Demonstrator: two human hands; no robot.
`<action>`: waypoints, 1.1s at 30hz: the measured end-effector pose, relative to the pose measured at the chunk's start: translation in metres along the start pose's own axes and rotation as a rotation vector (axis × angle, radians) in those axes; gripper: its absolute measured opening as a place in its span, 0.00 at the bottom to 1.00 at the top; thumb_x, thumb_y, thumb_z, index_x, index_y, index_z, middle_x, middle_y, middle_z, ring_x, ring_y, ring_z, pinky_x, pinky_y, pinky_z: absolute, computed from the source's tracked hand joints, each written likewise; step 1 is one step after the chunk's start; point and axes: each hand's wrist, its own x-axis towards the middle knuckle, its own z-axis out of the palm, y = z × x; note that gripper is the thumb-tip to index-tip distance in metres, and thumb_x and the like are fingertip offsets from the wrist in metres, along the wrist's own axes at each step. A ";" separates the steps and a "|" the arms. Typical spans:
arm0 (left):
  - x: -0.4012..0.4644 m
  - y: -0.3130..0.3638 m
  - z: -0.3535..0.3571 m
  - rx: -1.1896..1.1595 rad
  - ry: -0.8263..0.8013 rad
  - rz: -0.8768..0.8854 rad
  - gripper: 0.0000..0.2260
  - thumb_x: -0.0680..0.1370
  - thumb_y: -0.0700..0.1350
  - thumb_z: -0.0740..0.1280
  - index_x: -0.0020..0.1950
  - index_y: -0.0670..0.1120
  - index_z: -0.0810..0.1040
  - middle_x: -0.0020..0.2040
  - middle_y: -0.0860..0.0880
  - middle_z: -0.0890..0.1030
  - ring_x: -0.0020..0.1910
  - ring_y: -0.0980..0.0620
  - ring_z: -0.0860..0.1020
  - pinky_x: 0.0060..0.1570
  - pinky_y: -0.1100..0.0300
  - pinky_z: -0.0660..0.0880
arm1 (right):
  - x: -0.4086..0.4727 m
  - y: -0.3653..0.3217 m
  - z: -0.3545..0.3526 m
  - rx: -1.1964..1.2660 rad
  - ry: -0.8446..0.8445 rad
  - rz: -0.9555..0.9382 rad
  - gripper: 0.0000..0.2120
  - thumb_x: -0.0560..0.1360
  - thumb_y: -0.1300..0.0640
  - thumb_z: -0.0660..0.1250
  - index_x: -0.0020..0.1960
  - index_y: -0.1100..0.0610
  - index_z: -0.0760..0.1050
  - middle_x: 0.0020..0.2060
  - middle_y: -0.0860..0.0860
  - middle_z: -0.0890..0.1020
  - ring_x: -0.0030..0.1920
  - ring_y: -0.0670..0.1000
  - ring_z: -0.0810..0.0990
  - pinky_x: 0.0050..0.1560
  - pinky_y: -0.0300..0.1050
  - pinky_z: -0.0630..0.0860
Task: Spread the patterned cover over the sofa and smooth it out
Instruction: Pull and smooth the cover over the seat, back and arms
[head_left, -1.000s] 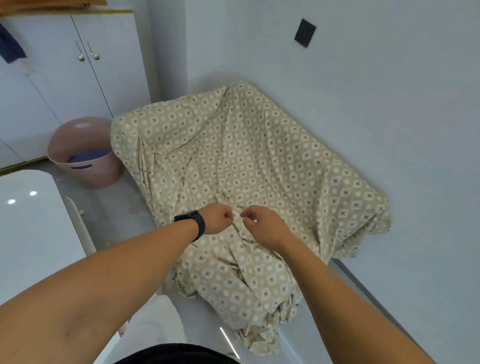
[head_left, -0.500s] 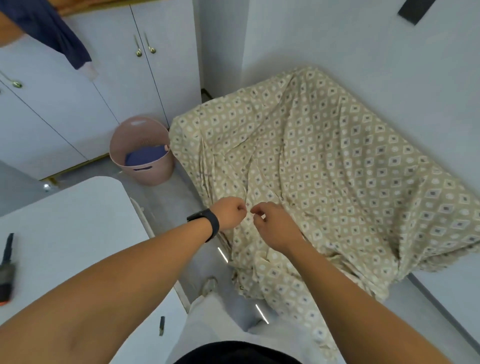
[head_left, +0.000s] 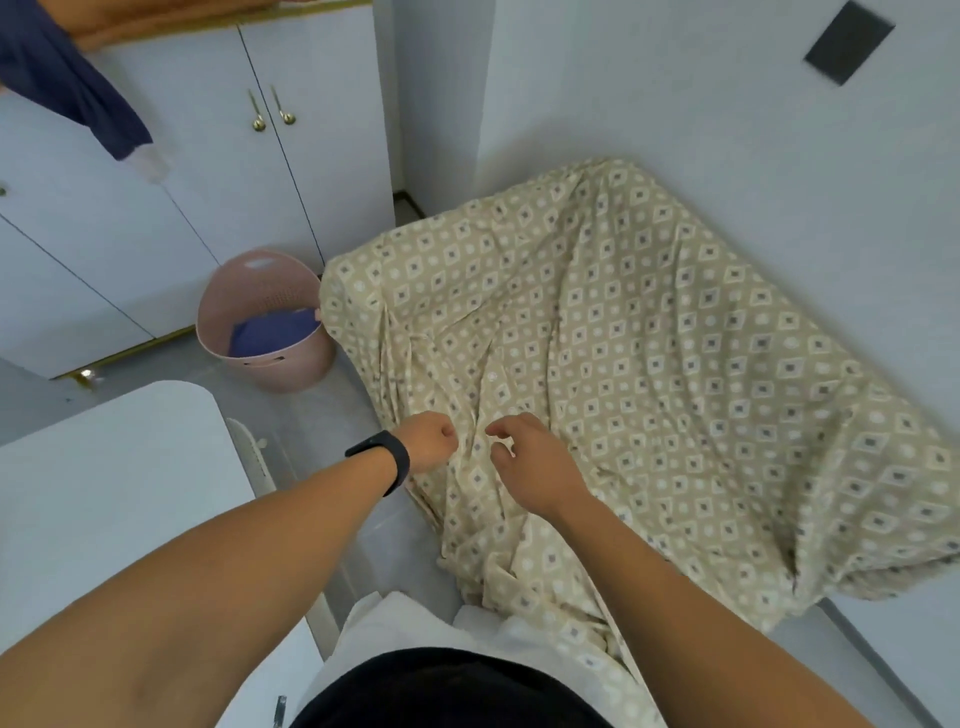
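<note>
Hands close together over the cover (head_left: 649, 364): left hand (head_left: 428, 441) fisted on a fold, right hand (head_left: 530, 462) loosely curled (grip unclear).

The beige diamond-patterned cloth cover (head_left: 649, 364) is thin matt fabric, heavily creased. The round pink plastic basket (head_left: 270, 332) looks smooth — its upper wall perforated. The white cabinet doors (head_left: 218, 171) are smooth and satin, with shiny brass-coloured metal handles (head_left: 270, 111). The white tabletop (head_left: 114, 483) is smooth — faintly glossy.
</note>
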 end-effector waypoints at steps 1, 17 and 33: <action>0.011 0.010 -0.004 0.030 -0.008 -0.001 0.10 0.84 0.46 0.59 0.44 0.45 0.72 0.40 0.47 0.75 0.37 0.49 0.72 0.36 0.56 0.68 | 0.005 0.007 -0.011 0.016 0.031 0.004 0.15 0.84 0.55 0.61 0.69 0.53 0.77 0.64 0.48 0.77 0.59 0.50 0.78 0.61 0.46 0.75; 0.165 -0.033 -0.105 0.139 -0.136 -0.071 0.16 0.83 0.43 0.57 0.36 0.48 0.61 0.33 0.49 0.65 0.32 0.50 0.61 0.35 0.55 0.60 | 0.207 -0.018 -0.001 0.028 -0.069 0.083 0.15 0.83 0.54 0.60 0.68 0.51 0.77 0.64 0.48 0.76 0.62 0.50 0.77 0.61 0.48 0.76; 0.418 -0.166 -0.121 -0.128 -0.277 -0.118 0.27 0.85 0.49 0.61 0.84 0.51 0.58 0.81 0.45 0.63 0.73 0.44 0.72 0.62 0.58 0.71 | 0.479 0.028 0.151 -0.396 -0.490 0.172 0.21 0.83 0.54 0.57 0.76 0.50 0.69 0.70 0.51 0.74 0.66 0.55 0.74 0.61 0.51 0.74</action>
